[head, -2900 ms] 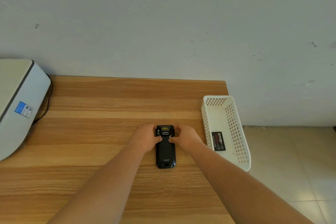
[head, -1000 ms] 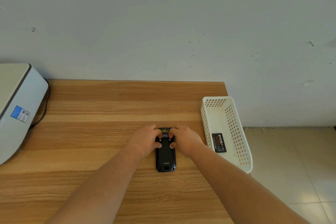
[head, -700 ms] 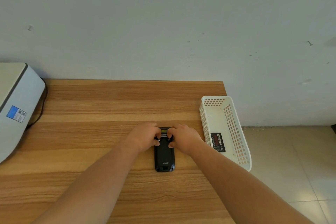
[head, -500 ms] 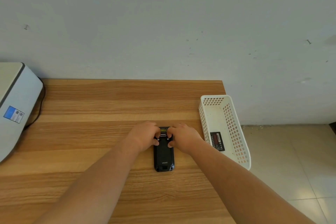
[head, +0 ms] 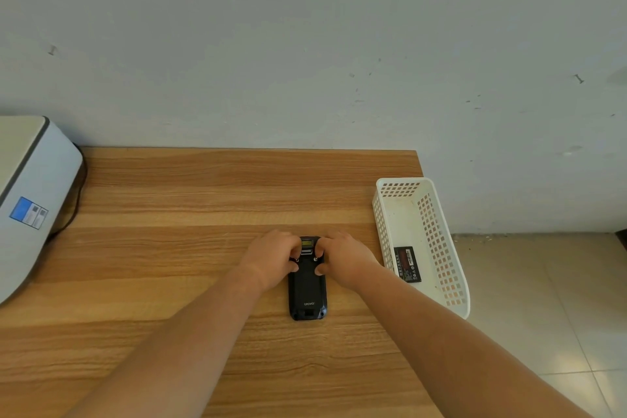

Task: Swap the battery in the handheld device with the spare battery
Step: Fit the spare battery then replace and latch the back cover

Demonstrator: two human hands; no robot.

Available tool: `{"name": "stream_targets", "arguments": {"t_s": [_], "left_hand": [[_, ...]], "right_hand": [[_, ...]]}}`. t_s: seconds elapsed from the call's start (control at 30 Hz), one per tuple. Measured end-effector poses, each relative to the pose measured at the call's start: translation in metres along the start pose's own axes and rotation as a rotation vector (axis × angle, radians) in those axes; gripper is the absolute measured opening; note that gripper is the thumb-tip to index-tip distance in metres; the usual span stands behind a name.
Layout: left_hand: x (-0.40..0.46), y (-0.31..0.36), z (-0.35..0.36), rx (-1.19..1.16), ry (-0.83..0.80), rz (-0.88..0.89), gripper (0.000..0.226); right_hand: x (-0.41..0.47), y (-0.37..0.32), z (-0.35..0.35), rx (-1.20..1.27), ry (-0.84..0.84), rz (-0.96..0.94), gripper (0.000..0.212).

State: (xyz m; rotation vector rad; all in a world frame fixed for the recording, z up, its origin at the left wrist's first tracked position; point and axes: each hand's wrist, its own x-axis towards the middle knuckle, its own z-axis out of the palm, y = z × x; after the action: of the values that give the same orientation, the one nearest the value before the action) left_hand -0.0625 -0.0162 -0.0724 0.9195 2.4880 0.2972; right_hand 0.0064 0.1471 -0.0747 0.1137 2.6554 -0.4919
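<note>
Handheld device (head: 307, 285) laid face down on bench (head: 169, 248), its top end gripped by left hand (head: 271, 260) and right hand (head: 346, 258), spare battery (head: 407, 264) held in basket (head: 441, 248) at 3 o'clock.

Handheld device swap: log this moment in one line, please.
phase: opening back | hands: left, right gripping handheld device top, face-down on table | spare battery in basket

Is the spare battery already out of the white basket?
No, the spare battery lies flat inside the white basket, untouched by either hand.
</note>
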Motion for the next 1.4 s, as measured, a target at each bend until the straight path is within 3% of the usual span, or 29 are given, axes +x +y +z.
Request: {"name": "stream_targets", "arguments": {"t_s": [0.37,1.03,1.27,1.4], "left_hand": [[-0.005,-0.004,0.0,-0.15,-0.001,0.009,0.031],[0.006,0.008,-0.01,-0.232,-0.109,-0.099,0.028],[-0.008,0.001,0.004,-0.368,-0.032,-0.165,0.024],[-0.015,0.002,0.007,-0.268,0.056,-0.162,0.029]], "right_hand": [[-0.006,-0.002,0.009,0.204,0.073,-0.031,0.036],[0.002,0.001,0.007,0.138,0.037,-0.082,0.028],[0.004,0.002,0.007,0.165,0.034,-0.076,0.028],[0.001,0.003,0.01,0.22,0.048,-0.043,0.03]]}}
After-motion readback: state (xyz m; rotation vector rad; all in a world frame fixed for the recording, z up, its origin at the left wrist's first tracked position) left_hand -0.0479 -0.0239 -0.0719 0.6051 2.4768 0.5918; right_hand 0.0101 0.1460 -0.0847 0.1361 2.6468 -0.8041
